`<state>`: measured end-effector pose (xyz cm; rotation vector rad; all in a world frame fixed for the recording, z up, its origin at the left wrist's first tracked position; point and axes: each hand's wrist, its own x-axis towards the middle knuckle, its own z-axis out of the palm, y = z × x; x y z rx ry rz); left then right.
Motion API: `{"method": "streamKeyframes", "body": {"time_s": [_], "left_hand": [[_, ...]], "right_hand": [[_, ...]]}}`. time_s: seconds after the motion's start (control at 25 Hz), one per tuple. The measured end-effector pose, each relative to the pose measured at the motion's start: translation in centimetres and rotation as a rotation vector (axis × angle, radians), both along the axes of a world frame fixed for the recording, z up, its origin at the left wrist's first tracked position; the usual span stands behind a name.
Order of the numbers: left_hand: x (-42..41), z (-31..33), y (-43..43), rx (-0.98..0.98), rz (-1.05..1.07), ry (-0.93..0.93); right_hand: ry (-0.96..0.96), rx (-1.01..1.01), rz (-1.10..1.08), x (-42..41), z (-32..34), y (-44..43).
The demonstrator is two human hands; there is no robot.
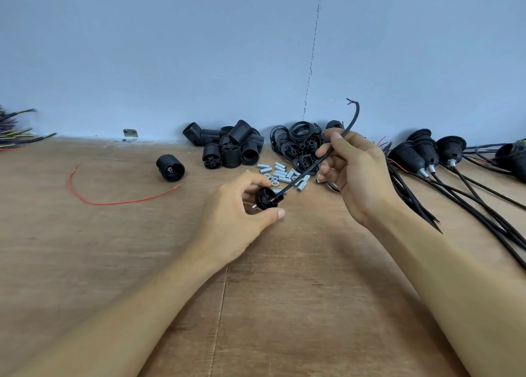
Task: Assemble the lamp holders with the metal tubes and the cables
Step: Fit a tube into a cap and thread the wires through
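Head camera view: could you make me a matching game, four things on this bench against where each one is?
Things:
1 red wire
2 metal tubes
3 black cable
4 black lamp holder part

Places:
a pinched in the right hand
b lying alone at the left of the table
c gripped in the left hand
d scattered mid-table

Pairs: 1-b, 2-d, 3-a, 4-c

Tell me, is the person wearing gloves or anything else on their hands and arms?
No gloves. The left hand and the right hand are bare, and no sleeves are in view. The right hand wears one thin ring on a finger. No watch, bracelet or markings show.
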<state>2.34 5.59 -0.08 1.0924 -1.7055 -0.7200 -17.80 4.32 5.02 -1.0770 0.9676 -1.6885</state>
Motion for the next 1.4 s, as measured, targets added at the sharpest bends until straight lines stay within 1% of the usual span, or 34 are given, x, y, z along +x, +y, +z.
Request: {"method": "streamKeyframes", "body": {"time_s": [0.16, 0.48, 0.64, 0.76, 0.84, 0.92, 1.0, 1.12, 1.2, 1.28, 1.4], "left_hand": [[0.1, -0.1, -0.1, -0.006, 0.036, -0.02], [0.1, 0.0, 0.1, -0.016, 0.019, -0.028], [0.1, 0.0, 0.0, -0.033, 0.025, -0.01], [0.0, 0.1, 0.2, -0.026, 0.026, 0.015], [-0.2, 0.3, 0.4, -0.017, -0.004, 0.067], [-0.4, 0.8, 0.7, 0.009, -0.082, 0.135], [-0.7, 1.2, 0.9, 0.075, -0.176, 0.226], [-1.2, 1.8, 1.0, 0.258, -0.298, 0.479], [-1.3, 2.0, 0.8, 0.323, -0.347, 0.589], [-1.2, 2.0, 0.5, 0.352, -0.357, 0.637], [-0.9, 1.9, 0.1, 0.348, -0.258, 0.617]], "right_hand": [[0.043, -0.025, -0.026, 0.7, 0.1, 0.3], [-0.04, -0.003, 0.005, 0.5, -0.1, 0.1], [0.031, -0.017, 0.027, 1.0, -0.7, 0.1], [0.142, -0.05, 0.049, 1.6, -0.9, 0.4], [0.279, -0.077, 0.064, 2.1, -1.1, 0.7], [0.399, -0.105, 0.082, 2.6, -1.2, 1.0], [0.435, -0.123, 0.108, 2.9, -1.0, 1.2], [0.448, -0.126, 0.147, 3.1, -0.8, 1.3], [0.504, -0.114, 0.175, 3.4, -1.1, 1.5], [0.556, -0.066, 0.205, 3.7, -1.6, 1.5], [0.587, 0.017, 0.288, 3.5, -1.8, 1.4]]}}
